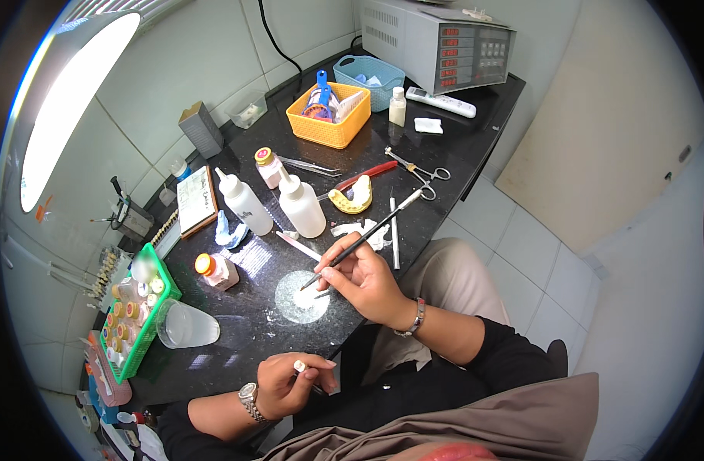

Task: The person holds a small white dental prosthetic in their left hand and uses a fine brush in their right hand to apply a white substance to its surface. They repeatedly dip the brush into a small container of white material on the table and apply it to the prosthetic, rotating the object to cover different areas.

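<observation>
My right hand [365,283] pinches a slim black-handled brush [376,228] with a pale upper end. The brush slants down to the left, and its tip is at a small pale dab on a round mixing slab [289,308] dusted white. Closer to me, at the counter's edge, my left hand [285,386] is closed around a small off-white tooth-shaped piece [300,366]. Whatever carries this piece is mostly hidden by the fingers. Beyond my right hand lie crumpled white tissue [371,233] and a yellowish dental cast [353,197] with white teeth.
Two white squeeze bottles [302,207] and an orange-capped jar [216,271] stand behind the slab. Left are a clear cup [187,326] and a green basket [141,326] of small jars. Farther back are locking forceps [419,170], a yellow basket [329,129] and a grey machine [440,50].
</observation>
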The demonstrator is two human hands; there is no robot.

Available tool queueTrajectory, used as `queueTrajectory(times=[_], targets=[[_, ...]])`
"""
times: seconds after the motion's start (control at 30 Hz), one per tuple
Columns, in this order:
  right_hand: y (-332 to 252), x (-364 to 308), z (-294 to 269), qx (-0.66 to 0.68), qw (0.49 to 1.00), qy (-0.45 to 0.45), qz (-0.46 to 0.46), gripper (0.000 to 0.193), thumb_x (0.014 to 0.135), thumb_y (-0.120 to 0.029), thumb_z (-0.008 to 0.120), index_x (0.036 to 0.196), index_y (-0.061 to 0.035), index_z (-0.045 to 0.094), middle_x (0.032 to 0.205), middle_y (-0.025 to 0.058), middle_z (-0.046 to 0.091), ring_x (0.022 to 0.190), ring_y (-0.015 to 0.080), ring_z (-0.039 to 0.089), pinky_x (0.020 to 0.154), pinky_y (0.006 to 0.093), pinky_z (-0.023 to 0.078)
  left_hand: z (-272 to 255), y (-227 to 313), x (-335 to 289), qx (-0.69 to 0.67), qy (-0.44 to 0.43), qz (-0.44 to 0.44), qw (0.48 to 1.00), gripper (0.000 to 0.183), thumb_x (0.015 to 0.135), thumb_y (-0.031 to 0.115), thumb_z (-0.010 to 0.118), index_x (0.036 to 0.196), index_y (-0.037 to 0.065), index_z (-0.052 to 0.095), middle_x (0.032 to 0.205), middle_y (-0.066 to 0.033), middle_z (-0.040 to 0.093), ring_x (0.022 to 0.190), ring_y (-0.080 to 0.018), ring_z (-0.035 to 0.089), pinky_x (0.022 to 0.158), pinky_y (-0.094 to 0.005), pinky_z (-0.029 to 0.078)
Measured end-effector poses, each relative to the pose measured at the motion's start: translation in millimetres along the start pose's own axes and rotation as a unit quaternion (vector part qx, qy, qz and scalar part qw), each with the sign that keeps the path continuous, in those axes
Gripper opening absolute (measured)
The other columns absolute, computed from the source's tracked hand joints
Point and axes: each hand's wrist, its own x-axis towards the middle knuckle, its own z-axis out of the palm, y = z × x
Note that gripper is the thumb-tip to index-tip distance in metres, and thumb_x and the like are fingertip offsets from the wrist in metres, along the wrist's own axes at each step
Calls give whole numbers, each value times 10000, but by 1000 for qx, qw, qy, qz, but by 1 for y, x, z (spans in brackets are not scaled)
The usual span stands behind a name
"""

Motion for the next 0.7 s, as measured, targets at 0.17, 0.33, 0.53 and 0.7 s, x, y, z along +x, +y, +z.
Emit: queueTrajectory(times=[0.17,0.33,0.53,0.7], targets=[[-1,0,1,-1,1000,3,-5,154,845,35,484,957,-10,388,915,97,504,803,130,577,734,250,498,0,-1,0,-10,4,-2,1000,175,891,69,442,903,-38,580,663,-106,616,578,-163,622,536,-242,495],[0,0,0,-4,1000,1,-7,157,843,35,488,957,-10,390,910,97,503,805,129,575,735,249,496,0,-2,0,-6,0,5,1000,179,894,71,437,904,-42,576,666,-107,615,580,-165,622,539,-245,497],[1,-1,1,7,1000,6,-11,151,846,13,501,957,-13,402,899,70,494,793,121,582,719,247,489,-1,-1,1,-15,-3,4,1000,184,896,71,433,903,-45,576,671,-112,617,586,-168,624,544,-246,500],[1,-1,1,8,1000,8,-10,149,847,5,507,956,-16,408,894,58,492,786,117,586,707,245,485,-1,-3,0,-18,1,5,1000,183,896,73,436,898,-41,579,663,-108,617,583,-167,625,543,-246,500]])
